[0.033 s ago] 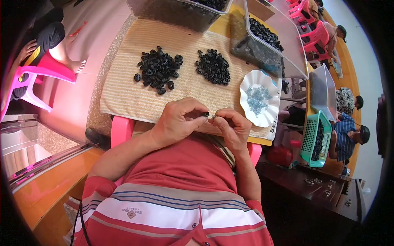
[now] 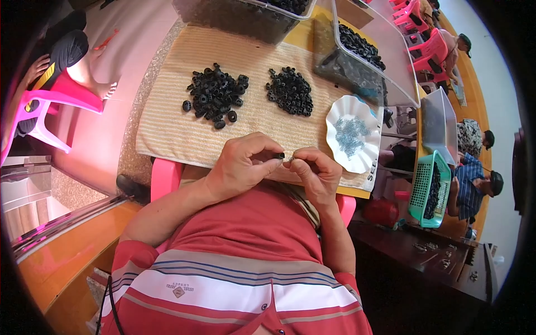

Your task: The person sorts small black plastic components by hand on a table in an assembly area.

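Note:
Just above the near edge of the towel (image 2: 167, 125), my two hands almost meet at the fingertips. My left hand (image 2: 240, 166) pinches a small black cylindrical plastic part (image 2: 280, 156) between thumb and forefinger. Right beside it, my right hand (image 2: 317, 174) is closed in a pinch on a tiny silvery piece (image 2: 290, 159), too small to make out its shape. Beyond the left hand lies a loose heap of black ribbed plastic parts (image 2: 216, 92). A second heap of smaller black parts (image 2: 289, 92) is to its right. A white scalloped dish (image 2: 371, 156) holds many fine silvery pieces (image 2: 350, 137).
Two clear plastic bins, one at the back (image 2: 240, 22) and one at the back right (image 2: 335, 64), hold more black parts. A green basket (image 2: 416, 198) stands off to the right. A person sits on a pink chair (image 2: 72, 92) at the left; other people sit far right.

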`<act>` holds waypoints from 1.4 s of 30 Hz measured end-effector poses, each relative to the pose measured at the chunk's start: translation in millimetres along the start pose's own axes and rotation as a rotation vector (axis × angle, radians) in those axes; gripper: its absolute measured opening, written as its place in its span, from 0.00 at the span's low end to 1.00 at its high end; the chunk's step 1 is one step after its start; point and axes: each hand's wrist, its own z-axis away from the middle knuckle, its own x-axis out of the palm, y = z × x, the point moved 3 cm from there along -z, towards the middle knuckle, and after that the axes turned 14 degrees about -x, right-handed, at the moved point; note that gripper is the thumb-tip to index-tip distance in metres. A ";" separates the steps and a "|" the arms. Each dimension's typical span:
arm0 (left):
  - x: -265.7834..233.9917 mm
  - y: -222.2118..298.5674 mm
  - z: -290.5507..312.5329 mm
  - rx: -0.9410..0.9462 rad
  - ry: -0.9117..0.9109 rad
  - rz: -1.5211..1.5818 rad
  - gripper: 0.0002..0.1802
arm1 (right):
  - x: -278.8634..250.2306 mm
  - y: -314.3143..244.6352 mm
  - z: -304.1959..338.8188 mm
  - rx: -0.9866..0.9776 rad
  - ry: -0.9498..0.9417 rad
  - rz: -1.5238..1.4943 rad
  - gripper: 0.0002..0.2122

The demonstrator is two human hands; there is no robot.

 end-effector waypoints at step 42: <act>-1.8 -11.2 1.8 -0.076 0.068 0.118 0.16 | -5.1 14.7 5.0 0.147 0.037 -0.039 0.04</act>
